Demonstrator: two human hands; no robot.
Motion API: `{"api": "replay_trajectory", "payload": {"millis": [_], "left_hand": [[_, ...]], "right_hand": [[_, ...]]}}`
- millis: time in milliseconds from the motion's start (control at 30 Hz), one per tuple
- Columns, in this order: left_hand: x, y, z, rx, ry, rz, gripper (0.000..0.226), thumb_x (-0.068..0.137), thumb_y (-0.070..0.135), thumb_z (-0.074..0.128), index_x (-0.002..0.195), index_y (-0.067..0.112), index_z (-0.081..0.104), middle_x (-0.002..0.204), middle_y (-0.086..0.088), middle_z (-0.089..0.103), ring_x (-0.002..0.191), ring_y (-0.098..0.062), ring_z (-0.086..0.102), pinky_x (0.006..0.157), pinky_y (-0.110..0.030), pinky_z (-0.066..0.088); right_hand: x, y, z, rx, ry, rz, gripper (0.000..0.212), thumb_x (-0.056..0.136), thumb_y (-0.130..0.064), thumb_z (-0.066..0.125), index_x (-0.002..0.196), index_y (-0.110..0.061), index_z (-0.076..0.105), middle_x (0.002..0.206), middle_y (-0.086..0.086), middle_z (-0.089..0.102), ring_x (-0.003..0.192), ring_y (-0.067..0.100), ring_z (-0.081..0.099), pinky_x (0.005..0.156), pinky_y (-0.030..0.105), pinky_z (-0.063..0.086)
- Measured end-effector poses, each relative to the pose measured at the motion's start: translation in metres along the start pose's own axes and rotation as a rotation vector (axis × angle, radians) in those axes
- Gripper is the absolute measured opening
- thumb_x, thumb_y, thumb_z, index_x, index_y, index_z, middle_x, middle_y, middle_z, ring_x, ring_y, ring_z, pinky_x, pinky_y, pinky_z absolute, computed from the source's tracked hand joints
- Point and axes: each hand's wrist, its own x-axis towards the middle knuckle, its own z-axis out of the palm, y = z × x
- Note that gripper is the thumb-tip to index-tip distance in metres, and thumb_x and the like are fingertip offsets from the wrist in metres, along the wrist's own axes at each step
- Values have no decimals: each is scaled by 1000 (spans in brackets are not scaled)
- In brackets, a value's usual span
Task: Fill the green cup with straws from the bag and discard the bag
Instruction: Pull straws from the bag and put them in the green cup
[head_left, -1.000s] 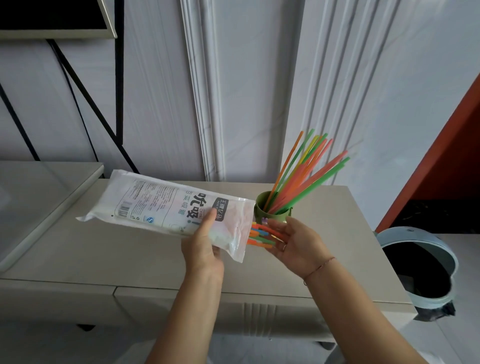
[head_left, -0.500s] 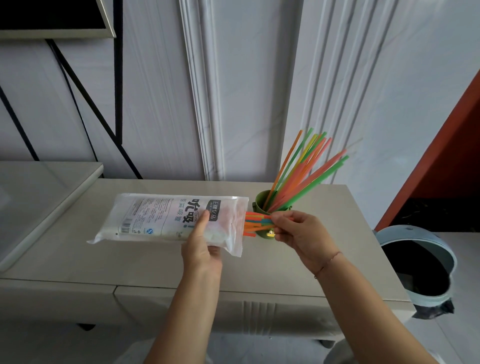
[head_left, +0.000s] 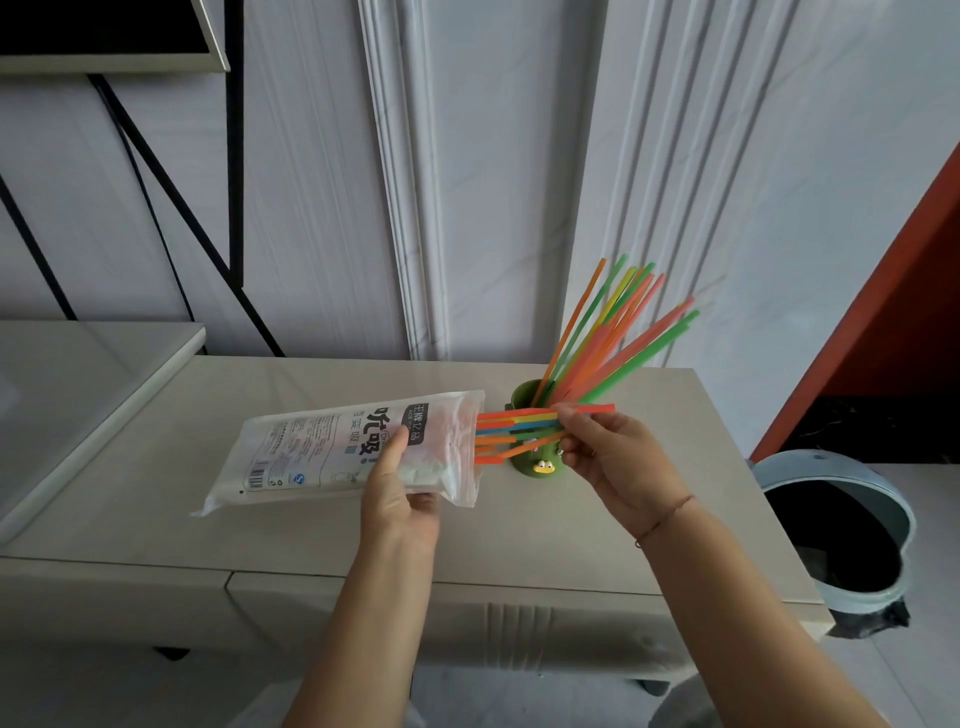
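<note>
bag (head_left: 332, 452) centre-left, above the desk (head_left: 311, 384), long axis near level, mouth facing right — left hand (head_left: 402, 499) grips it near the mouth | straws (head_left: 519, 423) jut rightward, level | green cup (head_left: 521, 399) upright just behind them | right hand (head_left: 608, 457) pinches their ends, nearer the cup | bin (head_left: 831, 460) lower right

Head-worn view, forward and downward

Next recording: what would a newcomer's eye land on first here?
The fan of bright straws leaning out of the green cup on the table stands out most. In front of it, the right hand pinches a bundle of straws partly out of the clear bag held by the left hand. A bin stands at right.
</note>
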Motion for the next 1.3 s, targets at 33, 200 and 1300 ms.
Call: {"api": "replay_trajectory", "payload": {"millis": [33,200,1300], "left_hand": [[-1,0,1,-6,-21,-8,40,79,13,75,117,17,65,120,-9,70,114,-30,65,101,-59,44],[-7,1,6,-29,-50,-36,41,83,11,70,123,16,61,124,-10,68,116,-31,63,101,-60,44],[0,7,9,-33,51,-38,22,85,6,66,103,17,62,110,-7,71,107,-25,67,98,-52,49]], "right_hand": [[0,2,3,-49,-7,-5,8,87,-5,60,87,-2,67,58,2,53,51,8,49,51,16,47],[-2,3,12,-185,-10,-32,5,83,-6,66,78,-7,68,54,1,50,50,10,45,50,18,43],[0,3,5,-4,-37,-145,8,86,-11,61,87,-4,65,57,-1,50,48,10,40,44,19,36]]}}
